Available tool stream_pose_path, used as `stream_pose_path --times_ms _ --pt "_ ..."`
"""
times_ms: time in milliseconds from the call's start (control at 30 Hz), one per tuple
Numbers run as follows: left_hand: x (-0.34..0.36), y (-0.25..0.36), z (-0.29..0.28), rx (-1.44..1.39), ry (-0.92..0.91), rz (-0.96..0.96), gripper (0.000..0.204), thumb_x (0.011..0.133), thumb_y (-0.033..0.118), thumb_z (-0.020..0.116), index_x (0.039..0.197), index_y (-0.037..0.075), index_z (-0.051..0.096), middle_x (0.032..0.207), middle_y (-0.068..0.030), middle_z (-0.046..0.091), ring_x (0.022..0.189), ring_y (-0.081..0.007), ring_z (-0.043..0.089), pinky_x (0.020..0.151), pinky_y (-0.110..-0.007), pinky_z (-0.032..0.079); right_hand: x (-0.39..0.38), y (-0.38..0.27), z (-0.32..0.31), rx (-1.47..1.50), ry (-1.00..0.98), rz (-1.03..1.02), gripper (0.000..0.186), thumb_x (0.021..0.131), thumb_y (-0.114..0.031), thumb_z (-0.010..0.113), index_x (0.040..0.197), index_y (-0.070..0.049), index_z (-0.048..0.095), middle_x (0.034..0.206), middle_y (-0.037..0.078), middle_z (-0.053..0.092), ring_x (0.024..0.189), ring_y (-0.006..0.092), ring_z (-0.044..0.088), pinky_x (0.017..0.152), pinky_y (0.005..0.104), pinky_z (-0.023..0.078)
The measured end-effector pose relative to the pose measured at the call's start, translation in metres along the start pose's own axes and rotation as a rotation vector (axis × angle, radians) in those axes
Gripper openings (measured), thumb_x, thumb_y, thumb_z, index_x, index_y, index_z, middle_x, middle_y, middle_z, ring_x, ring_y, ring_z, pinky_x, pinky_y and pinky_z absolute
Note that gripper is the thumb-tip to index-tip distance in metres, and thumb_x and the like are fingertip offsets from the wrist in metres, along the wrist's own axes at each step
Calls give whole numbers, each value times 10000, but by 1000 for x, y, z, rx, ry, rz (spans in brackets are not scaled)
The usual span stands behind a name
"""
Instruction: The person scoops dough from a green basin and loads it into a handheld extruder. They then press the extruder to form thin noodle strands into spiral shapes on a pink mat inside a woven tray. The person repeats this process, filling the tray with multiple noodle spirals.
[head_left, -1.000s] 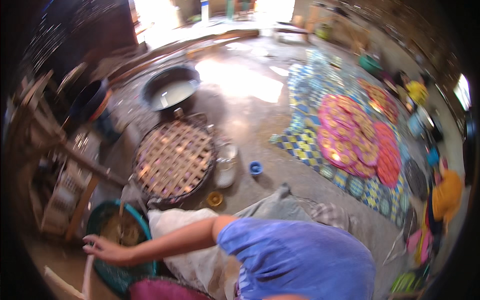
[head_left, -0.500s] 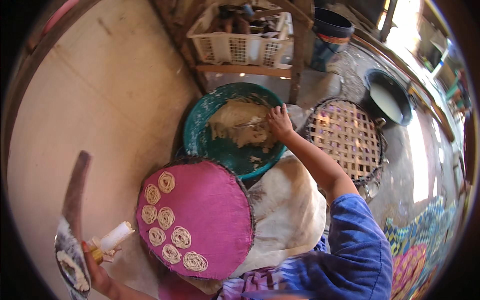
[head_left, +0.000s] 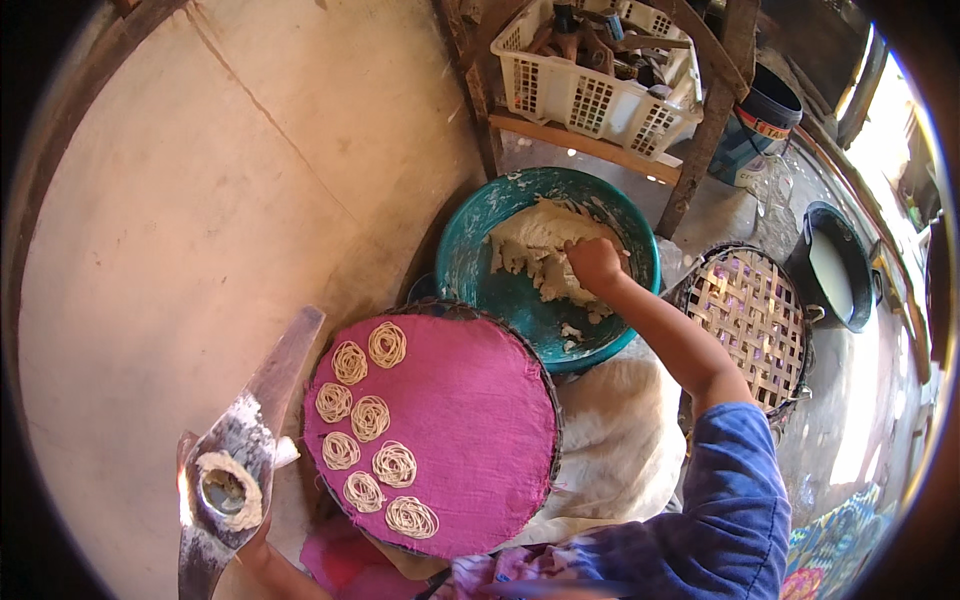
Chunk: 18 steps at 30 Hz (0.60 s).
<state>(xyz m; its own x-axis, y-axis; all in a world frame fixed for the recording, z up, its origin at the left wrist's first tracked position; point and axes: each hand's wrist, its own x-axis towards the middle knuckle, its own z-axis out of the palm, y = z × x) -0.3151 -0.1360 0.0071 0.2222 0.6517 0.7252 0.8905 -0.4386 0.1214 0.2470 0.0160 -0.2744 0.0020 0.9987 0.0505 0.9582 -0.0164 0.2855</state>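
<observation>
My right hand is in the teal basin, its fingers curled into a mass of pale dough. At the lower left, my left hand grips a long wooden press, mostly hidden behind it. The press is dusted white around a round hole, with dough stuck to the hole's rim. Between my arms is a round tray covered in pink cloth. Several coiled noodle nests lie along its left side.
A woven bamboo tray lies right of the basin, beside a dark tub of cloudy liquid. Behind stands a white plastic crate on a wooden frame, with a dark bucket nearby. A pale sack lies below the basin.
My right hand has gone from the basin's right rim into the dough. The press has tilted, so its round hole now faces up. The view has shifted left.
</observation>
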Motion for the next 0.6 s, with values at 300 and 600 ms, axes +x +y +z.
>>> stream_pose_path --times_ms 300,600 --pt "12 24 17 89 -81 215 794 698 205 889 1334 0 460 1297 -175 512 1204 -307 538 1014 -381 461 -5 -42 34 101 -251 -59 225 828 -150 623 1030 -62 671 861 117 730 771 272 725 657 393 559" --pt "61 48 89 -238 -217 244 338 705 205 809 935 62 607 871 -112 596 820 -301 618 680 -420 483 -96 75 -185 863 -426 -133 196 970 -227 580 1036 -58 656 759 81 672 702 176 653 645 336 506"
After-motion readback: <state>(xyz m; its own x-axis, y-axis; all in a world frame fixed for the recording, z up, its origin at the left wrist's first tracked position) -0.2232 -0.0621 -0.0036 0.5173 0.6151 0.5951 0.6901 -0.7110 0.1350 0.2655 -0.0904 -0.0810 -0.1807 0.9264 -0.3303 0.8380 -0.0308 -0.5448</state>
